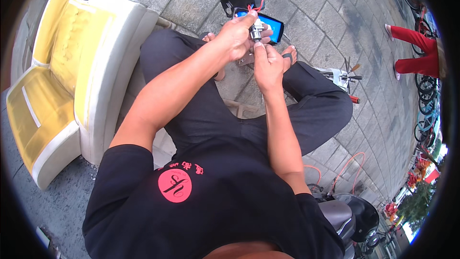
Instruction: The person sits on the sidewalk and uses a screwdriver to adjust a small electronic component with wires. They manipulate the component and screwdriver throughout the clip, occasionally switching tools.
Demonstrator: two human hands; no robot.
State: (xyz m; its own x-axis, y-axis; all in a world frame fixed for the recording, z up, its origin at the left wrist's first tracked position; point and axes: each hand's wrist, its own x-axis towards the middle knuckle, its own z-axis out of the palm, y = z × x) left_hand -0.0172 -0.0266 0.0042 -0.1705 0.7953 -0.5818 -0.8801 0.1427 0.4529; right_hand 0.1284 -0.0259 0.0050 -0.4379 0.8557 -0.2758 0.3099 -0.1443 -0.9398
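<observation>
In front of me my left hand point(235, 37) grips a small silver metal part point(256, 30), its thumb raised toward some red wires point(256, 6). My right hand point(267, 62) pinches the lower end of the same part with thumb and forefinger. Behind and below the part lie a black-cased device with a lit blue screen point(273, 31) and a black box-like piece point(242, 0) on the paving. A metal piece point(247, 58) shows partly below my hands; its shape is mostly hidden.
Yellow-and-white padded seats point(52, 100) stand at my left. Assorted tools point(342, 79) lie right of my leg on stone paving point(311, 19). A person in red trousers point(417, 64) stands near parked bicycles point(425, 105). Orange hose point(357, 156) and a vehicle point(354, 216) are at lower right.
</observation>
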